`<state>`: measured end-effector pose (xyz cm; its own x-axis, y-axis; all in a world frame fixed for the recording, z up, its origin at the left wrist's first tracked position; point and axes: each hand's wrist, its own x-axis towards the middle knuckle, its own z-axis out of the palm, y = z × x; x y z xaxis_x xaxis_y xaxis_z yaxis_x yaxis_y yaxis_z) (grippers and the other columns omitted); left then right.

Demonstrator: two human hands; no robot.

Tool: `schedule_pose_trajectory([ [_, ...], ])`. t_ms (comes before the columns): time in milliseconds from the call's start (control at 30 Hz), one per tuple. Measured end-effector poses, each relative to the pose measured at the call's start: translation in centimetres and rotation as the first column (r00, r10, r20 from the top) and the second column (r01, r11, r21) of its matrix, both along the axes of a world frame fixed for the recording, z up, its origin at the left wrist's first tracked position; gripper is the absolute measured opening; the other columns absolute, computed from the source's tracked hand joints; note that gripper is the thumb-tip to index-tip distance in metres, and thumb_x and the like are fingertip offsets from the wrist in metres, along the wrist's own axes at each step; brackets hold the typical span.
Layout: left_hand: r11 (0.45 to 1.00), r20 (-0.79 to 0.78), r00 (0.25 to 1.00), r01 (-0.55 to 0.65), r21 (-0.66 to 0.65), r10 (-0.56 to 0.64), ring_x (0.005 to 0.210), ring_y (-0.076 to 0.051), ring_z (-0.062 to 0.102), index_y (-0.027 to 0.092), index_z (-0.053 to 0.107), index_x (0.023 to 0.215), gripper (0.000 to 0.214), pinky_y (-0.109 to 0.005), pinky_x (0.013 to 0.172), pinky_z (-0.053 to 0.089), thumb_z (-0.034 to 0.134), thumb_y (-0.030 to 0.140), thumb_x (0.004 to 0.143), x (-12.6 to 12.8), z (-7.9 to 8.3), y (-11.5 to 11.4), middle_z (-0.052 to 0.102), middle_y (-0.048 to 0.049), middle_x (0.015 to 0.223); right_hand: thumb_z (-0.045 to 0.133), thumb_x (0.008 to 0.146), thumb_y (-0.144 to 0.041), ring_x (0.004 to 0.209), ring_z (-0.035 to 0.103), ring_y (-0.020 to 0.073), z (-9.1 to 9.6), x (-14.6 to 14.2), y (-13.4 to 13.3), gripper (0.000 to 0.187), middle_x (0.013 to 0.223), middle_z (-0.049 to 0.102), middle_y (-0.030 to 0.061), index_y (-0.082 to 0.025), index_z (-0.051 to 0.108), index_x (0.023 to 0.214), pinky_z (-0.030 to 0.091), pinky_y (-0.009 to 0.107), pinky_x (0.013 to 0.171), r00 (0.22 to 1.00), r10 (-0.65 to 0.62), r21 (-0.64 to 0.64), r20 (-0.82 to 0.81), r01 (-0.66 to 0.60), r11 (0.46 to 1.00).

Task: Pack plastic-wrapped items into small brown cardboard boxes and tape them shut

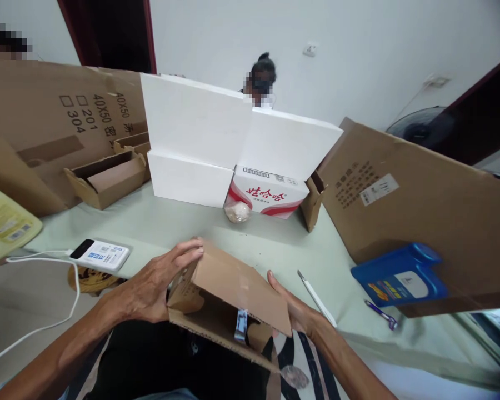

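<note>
A brown cardboard box (241,280) is held between my two hands at the table's near edge, over my lap. Its near end gapes toward me, with a dark hollow inside and a strip of shiny tape (240,324) hanging at the opening. My left hand (162,278) grips the box's left side, fingers on the top left corner. On the right side, my right hand (294,305) presses against the box, thumb up along its edge; its other fingers are hidden behind the cardboard. A white-handled craft knife (316,298) lies just right of my right hand.
White boards (191,178) and a white-and-red carton (270,194) stand at the back, a plastic-wrapped lump (237,211) before them. At left are a phone (100,254) with a cable, a yellow bottle (8,222) and a cardboard tray (108,178). A blue bottle (400,275) and a purple pen-like tool (381,314) lie right.
</note>
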<state>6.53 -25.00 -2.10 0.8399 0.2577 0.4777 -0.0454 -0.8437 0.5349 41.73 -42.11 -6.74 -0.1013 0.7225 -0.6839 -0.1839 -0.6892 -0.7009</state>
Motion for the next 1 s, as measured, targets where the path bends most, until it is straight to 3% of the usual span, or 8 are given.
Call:
schedule_pose_trajectory([
  [133,0.991,-0.047,0.991,-0.124,-0.043,0.122,0.143,-0.039,0.058,0.029,0.026,0.168,0.114,-0.046,0.105,0.061,0.093,0.033,0.075,-0.1,-0.7,0.2,0.044,-0.0217,0.162,0.056,0.09,-0.091,0.08,0.076,0.0262,2.7,1.6,1.0,0.078,0.089,0.081,0.0108,-0.019,0.081,0.104,0.064,0.041,0.072,0.901,-0.173,0.283,0.397,0.059,0.957],
  [200,0.979,-0.035,0.982,-0.189,-0.081,0.187,0.134,-0.036,0.062,0.03,0.025,0.167,0.118,-0.043,0.099,0.062,0.093,0.032,0.07,0.0,-1.3,0.3,0.046,-0.0192,0.16,0.065,0.089,-0.084,0.1,0.076,0.031,5.2,1.7,1.2,0.07,0.109,0.082,0.0134,-0.02,0.081,0.112,0.064,0.048,0.09,0.762,-0.346,0.51,0.548,0.023,0.86],
  [300,0.962,-0.041,0.971,-0.239,-0.129,0.235,0.12,-0.031,0.066,0.031,0.025,0.166,0.12,-0.041,0.094,0.062,0.092,0.031,0.067,0.2,-2.1,0.5,0.048,-0.0163,0.156,0.078,0.093,-0.063,0.123,0.07,0.0322,9.0,0.2,1.3,0.054,0.133,0.076,0.0114,-0.029,0.074,0.135,0.058,0.05,0.106,0.59,-0.462,0.708,0.662,-0.291,0.644],
  [433,0.952,-0.052,0.963,-0.271,-0.142,0.266,0.117,-0.03,0.066,0.031,0.024,0.166,0.121,-0.041,0.093,0.062,0.092,0.032,0.067,0.4,-2.7,0.6,0.05,-0.0154,0.152,0.076,0.101,-0.036,0.126,0.068,0.0298,11.6,-2.7,2.6,0.049,0.14,0.071,0.0124,-0.03,0.064,0.147,0.059,0.046,0.103,0.345,-0.48,0.534,0.807,-0.773,0.343],
  [567,0.948,-0.06,0.959,-0.282,-0.146,0.276,0.12,-0.032,0.067,0.03,0.023,0.167,0.122,-0.046,0.098,0.062,0.094,0.035,0.068,0.6,-3.1,0.6,0.052,-0.0151,0.151,0.074,0.102,-0.031,0.105,0.071,0.0267,11.8,-4.7,5.2,0.036,0.126,0.075,0.0134,-0.023,0.065,0.135,0.058,0.041,0.087,0.119,-0.56,0.27,0.82,-0.943,0.195],
  [767,0.952,-0.066,0.969,-0.245,-0.184,0.236,0.154,-0.045,0.047,0.029,0.015,0.171,0.135,-0.062,0.121,0.049,0.101,0.037,0.067,0.2,-3.2,0.9,0.035,-0.0228,0.17,0.062,0.108,-0.021,0.081,0.066,0.0148,11.4,-6.1,7.2,0.008,0.101,0.077,0.005,-0.023,0.07,0.107,0.049,0.028,0.072,0.207,-0.582,0.299,0.786,-0.952,0.066],
  [867,0.95,-0.058,0.979,-0.202,-0.239,0.193,0.16,-0.044,0.039,0.031,0.013,0.173,0.128,-0.063,0.125,0.045,0.097,0.039,0.076,-0.1,-2.8,0.9,0.027,-0.0225,0.177,0.059,0.109,-0.019,0.082,0.068,0.0149,11.2,-6.2,7.4,0.014,0.098,0.077,0.006,-0.022,0.072,0.106,0.052,0.027,0.073,0.333,-0.519,0.423,0.788,-0.904,0.063],
  [1000,0.944,-0.031,0.986,-0.168,-0.282,0.166,0.157,-0.039,0.046,0.034,0.037,0.164,0.082,-0.059,0.122,0.05,0.081,0.043,0.095,0.2,-2.4,0.9,0.034,-0.0176,0.174,0.062,0.109,-0.022,0.084,0.071,0.0155,10.9,-6.2,7.5,0.015,0.097,0.078,0.0072,-0.021,0.077,0.106,0.056,0.027,0.075,0.516,-0.428,0.612,0.743,-0.781,0.122],
])
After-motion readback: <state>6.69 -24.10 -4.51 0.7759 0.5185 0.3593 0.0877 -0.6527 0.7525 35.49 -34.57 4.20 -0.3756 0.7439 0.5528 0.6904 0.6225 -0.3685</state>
